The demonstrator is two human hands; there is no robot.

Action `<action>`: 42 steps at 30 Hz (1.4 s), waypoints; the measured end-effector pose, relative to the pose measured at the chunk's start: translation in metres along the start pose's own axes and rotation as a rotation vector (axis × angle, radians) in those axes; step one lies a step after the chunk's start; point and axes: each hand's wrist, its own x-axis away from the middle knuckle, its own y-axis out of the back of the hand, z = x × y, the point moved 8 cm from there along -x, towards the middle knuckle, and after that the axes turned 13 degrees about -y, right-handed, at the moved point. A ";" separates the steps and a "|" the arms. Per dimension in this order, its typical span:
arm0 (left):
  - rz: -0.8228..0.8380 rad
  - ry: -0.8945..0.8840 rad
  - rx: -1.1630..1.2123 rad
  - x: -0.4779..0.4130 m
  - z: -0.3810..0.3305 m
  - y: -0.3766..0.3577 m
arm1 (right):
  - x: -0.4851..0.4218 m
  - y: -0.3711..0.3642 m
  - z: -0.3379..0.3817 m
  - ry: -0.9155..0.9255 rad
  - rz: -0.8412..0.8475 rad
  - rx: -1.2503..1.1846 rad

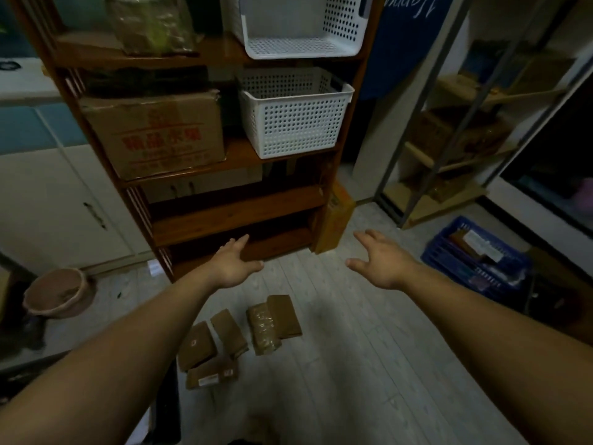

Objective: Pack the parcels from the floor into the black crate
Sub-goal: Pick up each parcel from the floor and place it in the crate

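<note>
The left hand [232, 264] and right hand [382, 263] hover, fingers [238, 244] spread; parcels [264, 329] at 6 o'clock might wrongly enter the blue crate [475, 261] at 3 o'clock.

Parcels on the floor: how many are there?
5. Left group: a parcel with a round mark, a plain parcel beside it, a labelled parcel nearest the camera. Right: a taped parcel overlapping a flat parcel. Others may hide underneath.
</note>
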 end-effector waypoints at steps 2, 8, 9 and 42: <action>0.008 0.017 0.021 -0.027 0.003 0.003 | -0.032 0.005 -0.006 -0.013 0.020 0.007; -0.061 0.140 0.114 -0.064 0.036 -0.004 | -0.114 -0.020 -0.004 0.016 0.141 -0.026; -0.070 0.150 0.134 -0.068 0.043 -0.010 | -0.127 -0.033 0.000 0.036 0.175 -0.011; -0.201 0.556 0.306 -0.371 0.477 -0.447 | -0.442 -0.747 -0.005 0.006 0.907 -0.212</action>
